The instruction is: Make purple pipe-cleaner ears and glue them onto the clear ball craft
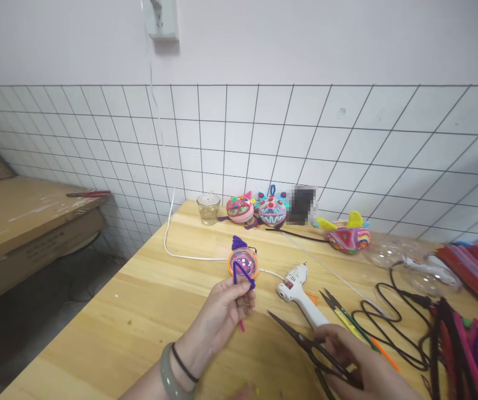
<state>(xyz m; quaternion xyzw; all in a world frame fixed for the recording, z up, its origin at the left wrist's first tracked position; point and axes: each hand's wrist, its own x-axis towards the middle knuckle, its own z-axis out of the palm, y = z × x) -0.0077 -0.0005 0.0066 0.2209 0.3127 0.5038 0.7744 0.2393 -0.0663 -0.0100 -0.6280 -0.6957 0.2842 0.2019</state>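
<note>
Between its thumb and fingers, my left hand (pixel 230 305) pinches a small round pipe-cleaner craft (pixel 243 261). The craft has an orange rim, a clear shiny dome with swirled colours, and a purple cone on top. A bent purple pipe cleaner (pixel 239 272) crosses its front, and a pink end pokes out below my fingers. My right hand (pixel 359 355) is closed around the handles of dark scissors (pixel 299 336), whose blades point up and left. Just beyond that hand lies a white glue gun (pixel 305 300), its nozzle end away from me.
Along the wall stand a glass cup (pixel 209 209), a pink craft (pixel 241 210), a blue craft (pixel 272 209) and a fish-like craft (pixel 349 239). To the right are clear plastic balls (pixel 384 254), a black cord (pixel 372 325), tweezers (pixel 342 311) and pipe-cleaner bundles (pixel 472 272).
</note>
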